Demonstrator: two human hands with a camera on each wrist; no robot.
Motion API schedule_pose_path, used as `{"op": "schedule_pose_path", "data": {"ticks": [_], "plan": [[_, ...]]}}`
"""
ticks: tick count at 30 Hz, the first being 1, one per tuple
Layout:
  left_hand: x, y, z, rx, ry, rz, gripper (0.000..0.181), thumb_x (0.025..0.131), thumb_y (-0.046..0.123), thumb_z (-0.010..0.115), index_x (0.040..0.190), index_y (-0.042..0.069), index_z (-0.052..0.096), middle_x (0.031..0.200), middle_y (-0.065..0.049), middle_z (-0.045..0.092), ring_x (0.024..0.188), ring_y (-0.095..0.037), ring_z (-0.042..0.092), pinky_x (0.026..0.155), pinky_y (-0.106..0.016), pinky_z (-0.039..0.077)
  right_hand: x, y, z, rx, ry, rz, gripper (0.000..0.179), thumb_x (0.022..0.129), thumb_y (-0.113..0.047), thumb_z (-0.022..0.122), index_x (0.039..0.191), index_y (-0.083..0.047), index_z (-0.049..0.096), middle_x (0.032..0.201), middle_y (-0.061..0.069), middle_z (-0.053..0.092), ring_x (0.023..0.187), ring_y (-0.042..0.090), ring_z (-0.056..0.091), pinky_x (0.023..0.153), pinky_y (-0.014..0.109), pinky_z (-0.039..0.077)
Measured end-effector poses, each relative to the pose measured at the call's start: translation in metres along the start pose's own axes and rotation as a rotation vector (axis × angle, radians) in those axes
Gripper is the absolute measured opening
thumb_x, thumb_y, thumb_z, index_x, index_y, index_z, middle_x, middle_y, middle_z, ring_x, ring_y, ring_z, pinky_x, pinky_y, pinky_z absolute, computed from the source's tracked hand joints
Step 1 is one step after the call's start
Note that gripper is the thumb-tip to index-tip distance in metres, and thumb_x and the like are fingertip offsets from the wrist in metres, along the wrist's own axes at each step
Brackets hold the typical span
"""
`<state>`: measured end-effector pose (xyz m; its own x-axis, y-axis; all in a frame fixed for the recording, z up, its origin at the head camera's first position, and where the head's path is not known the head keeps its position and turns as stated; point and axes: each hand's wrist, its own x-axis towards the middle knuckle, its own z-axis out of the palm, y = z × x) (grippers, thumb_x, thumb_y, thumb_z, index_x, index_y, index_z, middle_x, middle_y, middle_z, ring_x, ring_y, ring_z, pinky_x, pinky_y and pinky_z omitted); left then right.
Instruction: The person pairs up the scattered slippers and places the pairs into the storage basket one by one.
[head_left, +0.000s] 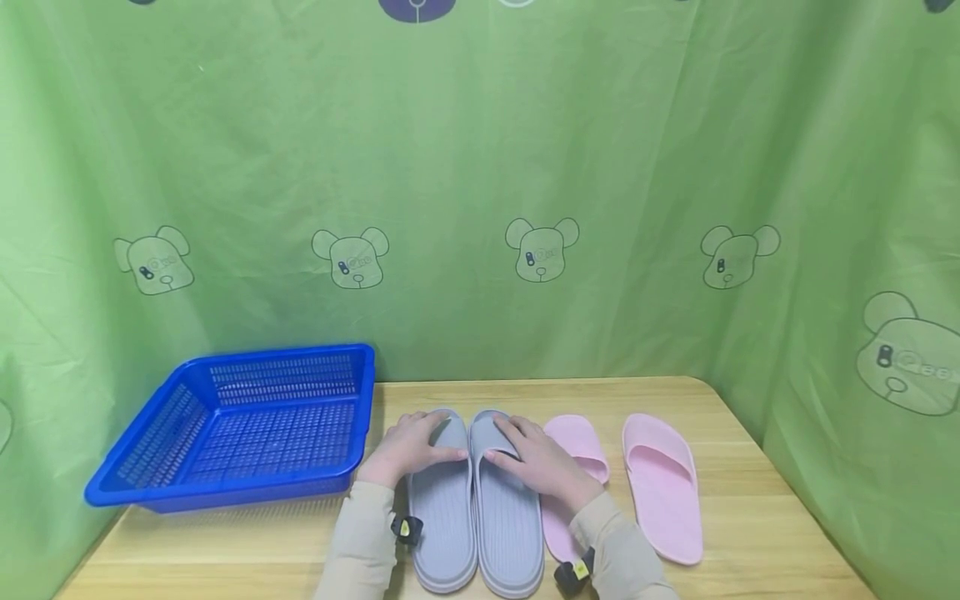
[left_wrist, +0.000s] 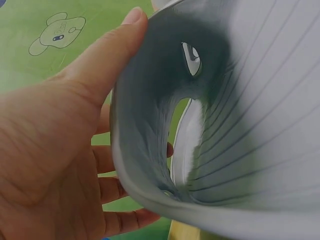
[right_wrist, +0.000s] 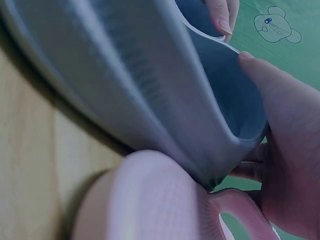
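Grey slippers sit at the centre of the scene, two hands closed on their straps: a person's left hand [head_left: 408, 450] holds the left grey slipper [head_left: 442, 521] while the right hand [head_left: 546, 462] holds the right grey slipper [head_left: 510, 525]. Each hand pinches the strap at its outer side, thumb over the upper edge and fingers reaching round the outside, as the wrist views show. The grey pair lies side by side on the wooden tabletop [head_left: 772, 533], toe ends pointing away from the person, inner edges touching or nearly so. To the right, the near pink slipper [head_left: 573, 435] lies partly hidden under the right forearm, close beside the grey pair, and the far pink slipper [head_left: 663, 508] rests on its own, slightly angled. At left, a blue basket [head_left: 225, 492] with slatted walls holds nothing visible, and behind everything hangs a green curtain [head_left: 450, 150] printed with bear faces. The step in hand appears to be squaring up or taking hold of the grey pair, which looks to be resting on the tabletop. From this position, the next move would seem to call for an even grip on both straps, the two hands acting together so that the slippers stay matched, and enough care on the right to avoid nudging the near pink slipper.
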<state>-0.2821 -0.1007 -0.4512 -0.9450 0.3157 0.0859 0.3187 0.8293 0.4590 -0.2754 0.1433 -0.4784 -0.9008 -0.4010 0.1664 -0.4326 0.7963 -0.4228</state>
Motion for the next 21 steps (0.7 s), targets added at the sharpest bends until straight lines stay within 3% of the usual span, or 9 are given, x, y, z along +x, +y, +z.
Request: {"op": "schedule_pose_path", "data": {"ticks": [4, 12, 21], "plan": [[0.0, 0.0001, 0.0003, 0.011, 0.002, 0.006, 0.081, 0.076, 0.064, 0.07, 0.14, 0.017, 0.052, 0.137, -0.017, 0.058, 0.125, -0.043, 0.051, 0.101, -0.062, 0.041, 0.0001, 0.0003, -0.0003, -0.006, -0.013, 0.0, 0.071, 0.094, -0.057, 0.05, 0.151, -0.016, 0.036, 0.147, 0.02, 0.046, 0.135, 0.041, 0.044, 0.11, 0.057, 0.035], [-0.0024, 0.0025, -0.0015, 0.024, 0.015, 0.033, 0.079, 0.074, 0.061, 0.074, 0.136, 0.017, 0.056, 0.131, -0.017, 0.061, 0.121, -0.041, 0.055, 0.099, -0.059, 0.044, 0.0001, 0.0022, 0.0008, -0.023, 0.009, -0.028, 0.074, 0.092, -0.061, 0.052, 0.151, -0.02, 0.035, 0.142, 0.017, 0.05, 0.129, 0.038, 0.05, 0.105, 0.056, 0.041], [-0.0012, 0.004, -0.0023, 0.004, 0.026, 0.036, 0.081, 0.069, 0.063, 0.076, 0.133, 0.016, 0.059, 0.127, -0.017, 0.062, 0.119, -0.037, 0.056, 0.098, -0.054, 0.046, -0.0014, 0.0014, -0.0031, -0.006, 0.045, -0.03, 0.078, 0.089, -0.064, 0.054, 0.152, -0.024, 0.033, 0.142, 0.015, 0.05, 0.131, 0.036, 0.048, 0.106, 0.056, 0.04]]}}
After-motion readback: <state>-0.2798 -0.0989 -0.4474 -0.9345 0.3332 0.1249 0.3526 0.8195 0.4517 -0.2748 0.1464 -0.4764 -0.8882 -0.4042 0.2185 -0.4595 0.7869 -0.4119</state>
